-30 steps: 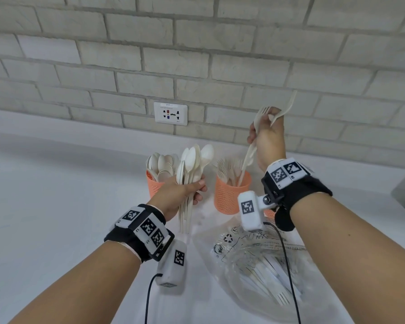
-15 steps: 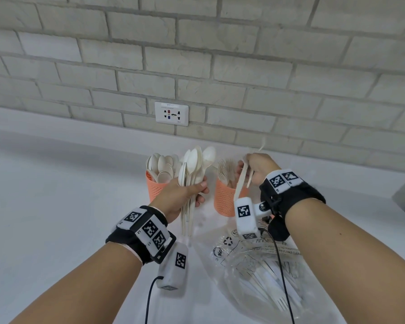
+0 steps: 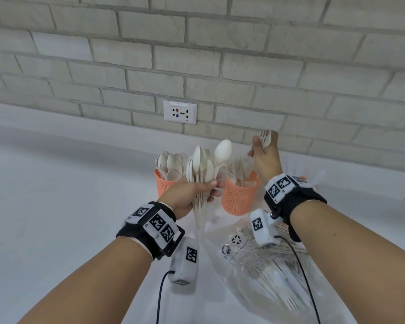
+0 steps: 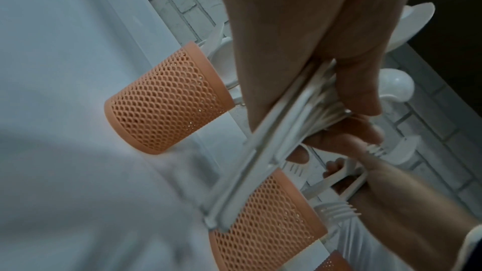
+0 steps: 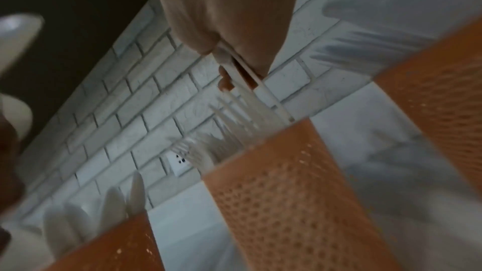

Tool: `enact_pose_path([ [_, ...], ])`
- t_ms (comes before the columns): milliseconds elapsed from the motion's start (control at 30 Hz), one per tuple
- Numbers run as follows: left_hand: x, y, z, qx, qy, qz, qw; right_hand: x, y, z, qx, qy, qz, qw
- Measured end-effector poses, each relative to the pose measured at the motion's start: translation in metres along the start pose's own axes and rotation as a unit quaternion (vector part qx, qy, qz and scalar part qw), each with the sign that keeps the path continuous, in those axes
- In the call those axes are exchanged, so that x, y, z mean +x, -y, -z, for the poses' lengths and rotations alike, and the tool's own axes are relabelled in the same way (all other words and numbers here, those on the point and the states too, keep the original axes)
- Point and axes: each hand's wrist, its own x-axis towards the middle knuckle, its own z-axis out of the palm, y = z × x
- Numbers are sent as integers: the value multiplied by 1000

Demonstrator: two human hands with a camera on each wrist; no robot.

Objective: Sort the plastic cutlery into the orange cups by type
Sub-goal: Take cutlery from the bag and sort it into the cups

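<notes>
White plastic fork (image 3: 265, 137) pinched in right hand (image 3: 265, 157) just above fork-filled orange cup (image 3: 240, 197), spoon bunch (image 3: 205, 164) clamped in left hand (image 3: 189, 195) beside spoon cup (image 3: 165, 184); next, probably, lowering fork handle-first among those tines.

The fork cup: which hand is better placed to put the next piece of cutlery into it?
The right hand. It pinches a fork directly above the fork cup, which already holds forks. The left hand grips a spoon bundle, which belongs in the spoon cup behind it.
</notes>
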Motion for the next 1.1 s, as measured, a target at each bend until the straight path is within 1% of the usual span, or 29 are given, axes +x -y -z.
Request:
enact_pose_path([
  [67,-2,0,0,-8,20,3,1000,-7,-10,0,-30,24,-29,999],
  [133,-3,0,1,-23,32,6,999,-10,-17,2,-87,65,-53,993],
  [167,-3,0,2,-33,35,7,999,-10,-19,2,-117,80,-53,989],
  [233,-4,-1,3,-49,38,7,998,-9,-20,4,-153,84,-37,984],
  [300,-6,-3,3,-63,41,4,997,-8,-19,4,-155,56,3,986],
  [367,-6,-5,4,-72,36,3,997,-10,-10,4,-112,-11,85,990],
  [400,-6,-5,4,-74,31,2,997,-12,-1,4,-83,-30,125,988],
  [433,-7,-6,4,-75,25,2,997,-16,9,2,-52,-29,148,987],
  [467,-7,-6,4,-75,21,3,997,-21,20,0,-26,-14,156,987],
  [533,-8,-7,3,-74,19,4,997,-31,37,-5,5,28,142,989],
  [567,-8,-7,3,-72,19,4,997,-35,44,-7,16,59,121,991],
  [633,-10,-8,1,-68,22,5,997,-44,53,-11,26,144,75,986],
  [667,-10,-8,1,-64,24,6,998,-47,55,-14,25,178,64,982],
  [700,-11,-8,1,-60,26,7,998,-50,57,-16,26,193,60,979],
  [800,-14,-7,3,-55,28,12,998,-55,61,-17,49,200,37,978],
  [833,-15,-7,4,-56,28,13,998,-56,62,-16,54,218,24,974],
  [933,-19,-9,7,-54,35,15,998,-64,61,-15,38,306,-9,951],
  [1000,-22,-11,8,-52,43,21,997,-66,58,-15,46,338,-25,940],
  [1100,-25,-11,9,-53,45,25,997,-70,55,-18,63,346,-38,935],
])
